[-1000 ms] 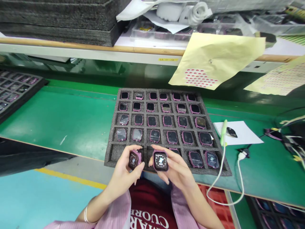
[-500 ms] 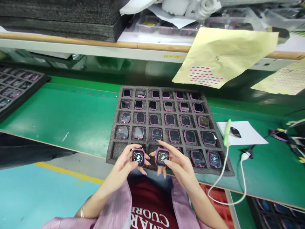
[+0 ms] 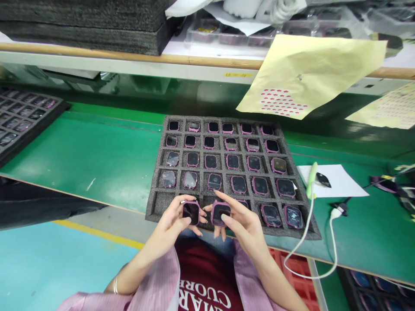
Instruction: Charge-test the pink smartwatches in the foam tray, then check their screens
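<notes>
My left hand [image 3: 173, 219] holds a purple-framed smartwatch [image 3: 191, 211], its screen dark, with the thumb at the screen's lower left edge. A second purple watch [image 3: 221, 212], also dark-screened, is in my right hand [image 3: 244, 220], whose thumb lies on the lower right of the screen. Both watches are held side by side over the front edge of a grey foam tray [image 3: 151, 194]. Purple watches sit in the tray's compartments in rows. The front left compartment [image 3: 164, 202] holds no watch that shows; my hands partly hide the ones beside it.
Another watch tray [image 3: 48, 113] lies at the far left, and one [image 3: 352, 289] sits low at the right. A white cable [image 3: 300, 242] loops over the table's front edge near white paper [image 3: 348, 183]. Yellow paper [image 3: 311, 73] hangs from the shelf [image 3: 129, 62].
The screens of both held watches have gone from a lit watch face to dark. My hands have hardly moved; the whole view has shifted slightly.
</notes>
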Motion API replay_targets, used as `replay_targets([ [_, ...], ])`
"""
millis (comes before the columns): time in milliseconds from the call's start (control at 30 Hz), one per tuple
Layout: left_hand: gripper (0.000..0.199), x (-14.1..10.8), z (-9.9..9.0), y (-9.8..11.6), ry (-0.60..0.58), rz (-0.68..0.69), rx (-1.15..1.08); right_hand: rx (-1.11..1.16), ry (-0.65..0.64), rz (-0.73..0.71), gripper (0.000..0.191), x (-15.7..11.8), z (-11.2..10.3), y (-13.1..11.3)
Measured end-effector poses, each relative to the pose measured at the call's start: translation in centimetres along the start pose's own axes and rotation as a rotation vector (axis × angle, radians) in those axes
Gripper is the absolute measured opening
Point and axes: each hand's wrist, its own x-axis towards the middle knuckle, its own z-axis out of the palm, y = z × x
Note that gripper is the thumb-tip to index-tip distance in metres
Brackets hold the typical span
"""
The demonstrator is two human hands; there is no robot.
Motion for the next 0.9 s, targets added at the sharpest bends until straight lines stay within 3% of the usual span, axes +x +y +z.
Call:
replay_targets([
  [133,0.037,0.2,0.2,-0.1,0.007,0.027,0.073,0.031,-0.033,-0.003,0.049,0.1,-0.1,-0.2],
  [333,0.034,0.2,0.7,-0.3,0.145,0.031,0.273,0.217,-0.134,0.036,0.04,0.4,-0.1,-0.1],
  [633,0.027,-0.3,1.2,0.1,0.129,-0.06,0.352,0.343,-0.147,0.105,0.036,0.5,-0.2,0.4],
  [900,0.031,-0.1,1.1,-0.2,0.128,0.031,0.402,0.372,-0.171,0.093,0.035,0.7,-0.3,0.5],
])
